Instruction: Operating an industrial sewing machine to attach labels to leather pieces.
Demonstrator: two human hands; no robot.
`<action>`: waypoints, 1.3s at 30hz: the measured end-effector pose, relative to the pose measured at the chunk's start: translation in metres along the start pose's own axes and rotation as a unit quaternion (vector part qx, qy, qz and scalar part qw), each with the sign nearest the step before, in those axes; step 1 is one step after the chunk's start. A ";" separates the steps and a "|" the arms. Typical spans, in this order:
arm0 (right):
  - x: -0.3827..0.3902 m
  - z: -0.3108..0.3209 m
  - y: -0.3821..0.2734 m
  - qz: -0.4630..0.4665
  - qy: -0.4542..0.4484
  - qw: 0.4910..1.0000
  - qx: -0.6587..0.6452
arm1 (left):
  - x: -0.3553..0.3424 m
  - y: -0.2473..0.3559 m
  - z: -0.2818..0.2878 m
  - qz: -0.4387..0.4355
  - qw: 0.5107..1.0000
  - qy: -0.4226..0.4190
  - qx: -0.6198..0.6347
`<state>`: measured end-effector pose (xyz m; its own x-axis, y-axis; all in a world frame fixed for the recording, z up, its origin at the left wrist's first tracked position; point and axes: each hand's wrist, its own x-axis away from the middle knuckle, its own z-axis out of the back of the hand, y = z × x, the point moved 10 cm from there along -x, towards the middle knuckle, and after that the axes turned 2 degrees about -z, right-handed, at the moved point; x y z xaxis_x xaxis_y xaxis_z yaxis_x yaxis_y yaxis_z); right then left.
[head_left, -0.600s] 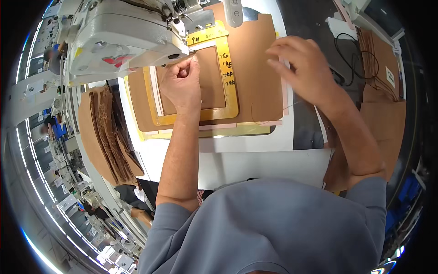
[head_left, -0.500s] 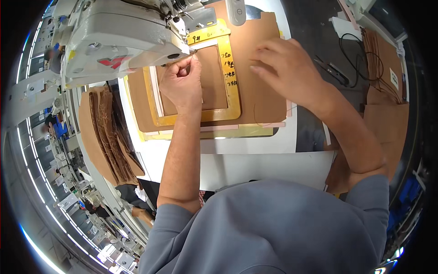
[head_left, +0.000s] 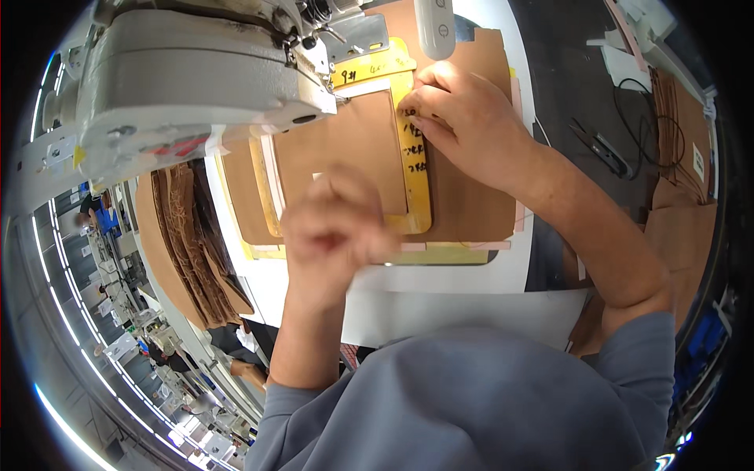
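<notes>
My right hand (head_left: pixel 463 125) rests at the right side of a yellow template frame (head_left: pixel 419 196), fingers bent and pinched together; whatever is between them is hidden. My left hand (head_left: pixel 338 231), smeared by motion, is over the lower left of the frame, so its fingers are unclear. Inside the frame lies brown material (head_left: pixel 342 137) with a white strip (head_left: pixel 269 169) along its left edge. A white sewing machine head (head_left: pixel 188 78) overhangs the upper left, its needle area just above the frame's opening.
A stack of brown pieces (head_left: pixel 169 243) stands at left, more brown pieces (head_left: pixel 675 133) at right. Dark snips (head_left: pixel 609 153) and a black cable (head_left: pixel 660 118) lie on the right. A white device (head_left: pixel 433 27) is at the top. Another person (head_left: pixel 90 212) is in the background left.
My left hand has left the needle area and moved down toward me. My right hand has moved left onto the yellow frame, its fingers closing.
</notes>
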<state>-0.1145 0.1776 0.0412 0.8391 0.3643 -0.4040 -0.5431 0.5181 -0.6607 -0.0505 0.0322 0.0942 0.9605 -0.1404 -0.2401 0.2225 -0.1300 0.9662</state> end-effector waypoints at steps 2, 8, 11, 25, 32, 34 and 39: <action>-0.002 -0.001 -0.003 0.009 0.009 1.000 -0.015 | 0.008 0.025 -0.018 -0.027 0.993 -0.063 0.097; -0.006 -0.002 -0.006 -0.005 0.002 1.000 0.003 | -0.001 0.047 -0.045 -0.067 0.979 -0.158 0.113; -0.005 0.000 -0.006 -0.005 0.004 1.000 0.008 | -0.013 0.042 -0.039 -0.111 0.971 -0.169 0.124; -0.005 -0.003 0.000 -0.026 -0.046 0.999 0.000 | -0.019 0.040 -0.055 -0.146 0.913 -0.302 0.232; -0.003 -0.003 -0.001 -0.018 -0.044 0.999 0.009 | -0.020 0.026 -0.040 -0.048 0.975 -0.207 -0.066; -0.002 -0.003 -0.001 -0.015 -0.041 0.999 0.010 | -0.018 0.009 -0.018 0.004 0.942 -0.126 -0.311; -0.003 0.000 -0.003 0.001 0.005 1.000 0.013 | -0.022 -0.049 0.056 0.075 0.896 0.124 -0.420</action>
<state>-0.1156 0.1747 0.0448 0.8385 0.3579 -0.4109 -0.5448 0.5381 -0.6432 -0.0918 -0.0129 0.0470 0.9743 0.1417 -0.1750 0.0354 0.6711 0.7405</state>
